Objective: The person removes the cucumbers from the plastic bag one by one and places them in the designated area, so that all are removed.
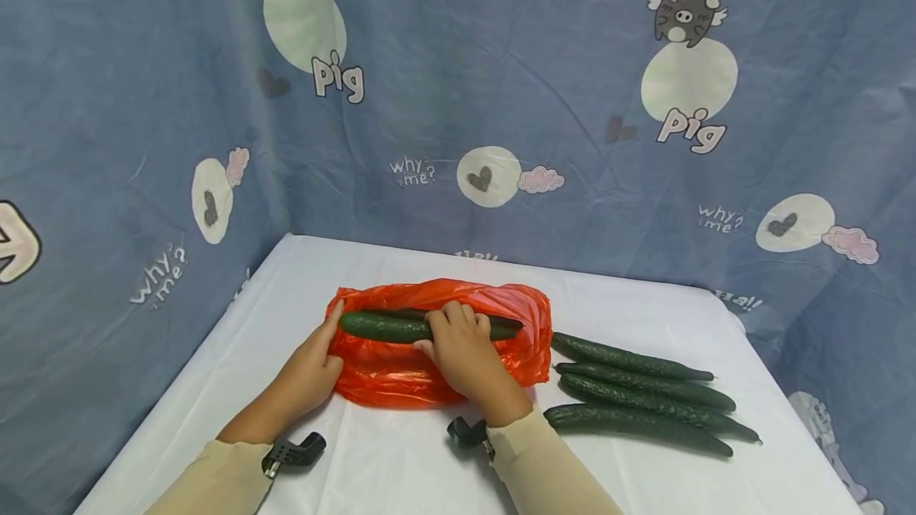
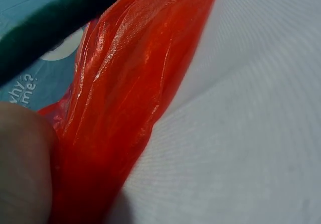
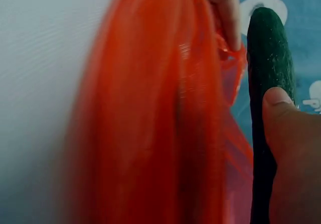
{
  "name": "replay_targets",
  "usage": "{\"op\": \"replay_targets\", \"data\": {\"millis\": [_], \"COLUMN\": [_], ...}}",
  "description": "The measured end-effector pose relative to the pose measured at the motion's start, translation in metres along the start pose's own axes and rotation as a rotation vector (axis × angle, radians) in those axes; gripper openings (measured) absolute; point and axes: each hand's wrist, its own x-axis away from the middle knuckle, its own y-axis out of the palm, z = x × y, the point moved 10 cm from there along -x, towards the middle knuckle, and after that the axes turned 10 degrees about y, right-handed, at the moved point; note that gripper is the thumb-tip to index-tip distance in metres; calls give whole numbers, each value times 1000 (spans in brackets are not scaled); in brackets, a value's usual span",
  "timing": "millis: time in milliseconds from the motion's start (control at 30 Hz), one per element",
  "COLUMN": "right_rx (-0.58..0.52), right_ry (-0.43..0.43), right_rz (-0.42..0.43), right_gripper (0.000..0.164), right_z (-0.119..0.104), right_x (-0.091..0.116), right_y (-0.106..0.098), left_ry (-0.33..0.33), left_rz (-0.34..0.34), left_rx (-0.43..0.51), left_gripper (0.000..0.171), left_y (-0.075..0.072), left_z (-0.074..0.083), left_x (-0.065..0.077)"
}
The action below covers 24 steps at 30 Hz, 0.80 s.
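A cucumber point(image 1: 382, 327) lies level across the mouth of a red plastic bag point(image 1: 408, 376) on the table. My right hand point(image 1: 461, 344) grips this cucumber near its middle from above; in the right wrist view the thumb point(image 3: 283, 133) presses along its side. Behind it, a darker cucumber point(image 1: 510, 323) shows inside the bag, partly hidden by the hand. At the bag's left end, my left hand point(image 1: 311, 368) holds the bag's edge. In the left wrist view, its thumb point(image 2: 25, 158) lies against the red plastic, and the other fingers are hidden there.
Several more cucumbers point(image 1: 637, 396) lie side by side to the right of the bag. A white cloth point(image 1: 386, 459) covers the table. Blue printed fabric point(image 1: 501, 102) hangs behind and along the sides. A black wrist device point(image 1: 293, 451) sits on each forearm.
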Motion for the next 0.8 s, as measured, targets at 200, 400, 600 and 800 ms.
{"op": "replay_targets", "data": {"millis": [200, 400, 600, 800], "right_rx": [-33, -28, 6, -3], "right_ry": [-35, -68, -55, -30], "right_rz": [53, 124, 150, 159], "right_gripper": [48, 49, 49, 49], "right_z": [-7, -17, -23, -16], "right_x": [3, 7, 15, 18], "right_y": [-18, -47, -78, -102], "left_ry": [58, 62, 69, 41], "left_rz": [25, 25, 15, 15], "left_rx": [-15, 7, -1, -4], "left_gripper": [89, 85, 87, 94], "left_y": [0, 0, 1, 0], "left_z": [5, 4, 5, 2], "left_x": [3, 3, 1, 0]}}
